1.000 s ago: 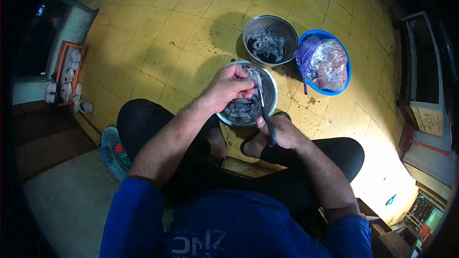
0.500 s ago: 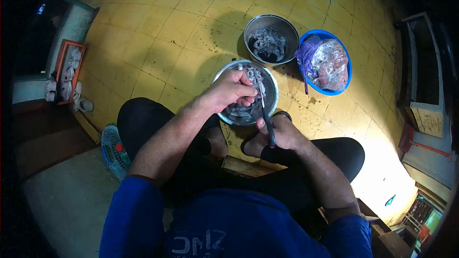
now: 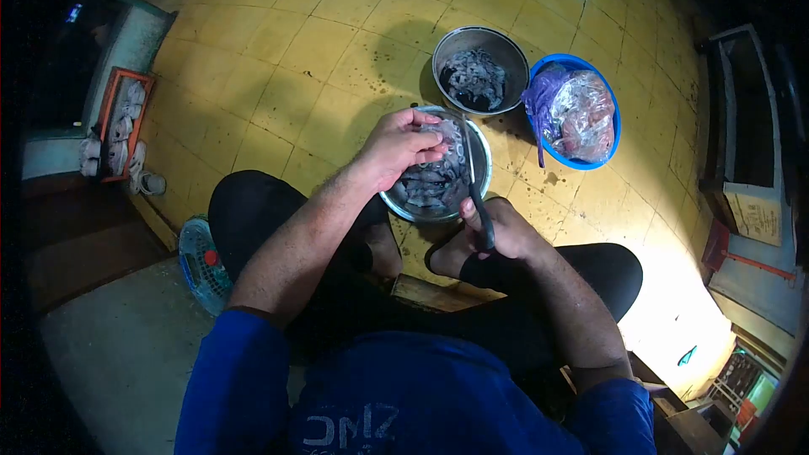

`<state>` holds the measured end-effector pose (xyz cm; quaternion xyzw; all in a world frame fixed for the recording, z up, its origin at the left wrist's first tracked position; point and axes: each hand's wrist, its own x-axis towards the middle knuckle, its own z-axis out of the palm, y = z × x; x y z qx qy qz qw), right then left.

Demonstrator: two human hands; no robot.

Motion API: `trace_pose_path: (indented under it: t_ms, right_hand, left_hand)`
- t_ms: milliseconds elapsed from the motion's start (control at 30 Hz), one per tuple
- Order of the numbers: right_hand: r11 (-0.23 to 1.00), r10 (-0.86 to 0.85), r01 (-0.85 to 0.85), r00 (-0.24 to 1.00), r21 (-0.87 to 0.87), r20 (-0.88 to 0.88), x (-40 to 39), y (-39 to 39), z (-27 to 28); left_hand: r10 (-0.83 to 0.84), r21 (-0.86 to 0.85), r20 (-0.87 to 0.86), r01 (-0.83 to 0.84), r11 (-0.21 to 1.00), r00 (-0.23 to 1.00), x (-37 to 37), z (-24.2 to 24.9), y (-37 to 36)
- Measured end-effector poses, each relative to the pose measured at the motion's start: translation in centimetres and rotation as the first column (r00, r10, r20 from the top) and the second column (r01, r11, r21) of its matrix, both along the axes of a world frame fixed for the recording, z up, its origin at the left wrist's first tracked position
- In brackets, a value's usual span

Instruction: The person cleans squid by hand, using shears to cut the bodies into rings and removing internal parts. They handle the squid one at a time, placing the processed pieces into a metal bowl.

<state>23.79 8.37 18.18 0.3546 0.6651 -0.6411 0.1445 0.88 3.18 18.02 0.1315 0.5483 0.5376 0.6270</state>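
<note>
My left hand (image 3: 408, 147) is over the near metal bowl (image 3: 482, 156), its fingers pinched on a pale, wet piece of seafood mostly hidden by them. Grey-white pieces of seafood (image 3: 425, 189), squid-like in look, lie inside that bowl. At the bowl's right side, my right hand (image 3: 503, 232) grips a knife (image 3: 479, 211) by its black handle. The narrow blade points away from me, across the right part of the bowl. My thumb lies along the handle.
Behind the bowl, a deeper metal pot (image 3: 480, 31) holds more grey-white pieces. A blue basin (image 3: 616, 118) with plastic bags (image 3: 581, 114) stands to its right. On the left are a green basket (image 3: 195, 265) and a shoe rack (image 3: 126, 122). Yellow tiles (image 3: 291, 93) cover the floor.
The fingers of my left hand have opened out a little and shifted slightly left, apart from the blade. The knife has swung slightly right and now stands more upright in view.
</note>
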Motion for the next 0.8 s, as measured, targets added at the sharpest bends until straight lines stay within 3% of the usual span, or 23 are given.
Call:
trace_pose_path:
  t_ms: [33,267,333,500,600,667,800]
  right_hand:
    - [0.997,0.065,-0.065,0.998,0.033,0.012,-0.1,-0.1,0.1]
    - [0.992,0.091,-0.089,0.996,0.085,-0.021,-0.3,-0.6,-0.3]
    - [0.952,0.114,-0.117,0.993,0.284,0.028,-0.3,-0.9,-0.9]
    - [0.977,0.114,-0.128,0.989,0.168,0.093,-0.3,-0.6,0.5]
    - [0.981,0.095,-0.102,0.994,0.165,0.051,-0.2,-0.7,-0.2]
    - [0.975,0.085,-0.086,0.996,0.203,0.012,-0.1,-0.7,-0.6]
    - [0.998,0.054,-0.055,0.996,0.012,0.075,-0.5,-0.3,1.4]
  left_hand:
    - [0.008,0.012,-0.003,-0.008,1.0,1.0,0.2,-0.1,0.0]
    - [-0.047,0.028,-0.018,0.048,0.998,0.999,1.1,-0.6,-0.2]
    - [-0.048,0.03,-0.007,0.048,0.998,0.999,0.8,-0.6,-0.1]
    - [-0.062,0.047,0.013,0.061,0.997,0.998,0.0,-0.5,-0.2]
    - [-0.14,0.02,0.011,0.14,0.99,0.99,-0.1,-0.4,-0.3]
    - [-0.299,-0.083,-0.024,0.296,0.952,0.954,0.3,0.0,-0.3]
    - [-0.274,-0.064,0.022,0.274,0.959,0.962,-0.4,-0.2,-0.5]
